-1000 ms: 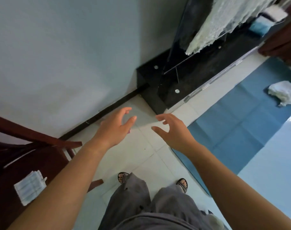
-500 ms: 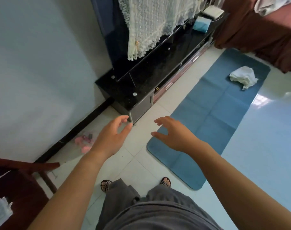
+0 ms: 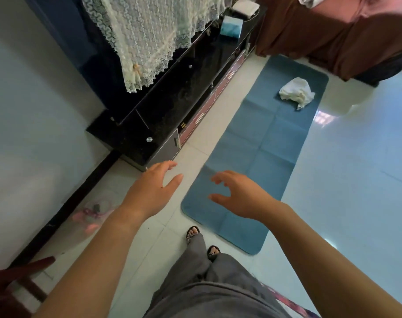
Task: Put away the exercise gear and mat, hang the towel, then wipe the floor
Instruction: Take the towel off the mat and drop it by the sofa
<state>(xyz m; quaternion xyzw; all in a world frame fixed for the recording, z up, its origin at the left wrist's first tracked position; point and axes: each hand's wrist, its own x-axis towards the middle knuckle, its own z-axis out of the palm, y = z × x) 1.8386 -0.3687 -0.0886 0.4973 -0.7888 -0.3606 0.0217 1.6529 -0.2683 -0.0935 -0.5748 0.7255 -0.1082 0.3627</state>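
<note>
A blue exercise mat lies flat on the pale tiled floor, running from near my feet toward the far right. A crumpled white towel sits on the mat's far end. Small pink exercise gear lies blurred on the floor by the left wall. My left hand hovers over the tiles with relaxed fingers and holds nothing. My right hand floats above the mat's near end, fingers loosely spread, empty.
A black glossy TV stand with a lace cloth runs along the left wall. A brown-covered sofa stands at the far right. A dark wooden chair is at bottom left. My sandalled feet stand beside the mat.
The view has swung from the wall corner toward the room, bringing the whole mat, the towel and the pink gear into sight. Both hands stay raised and empty.
</note>
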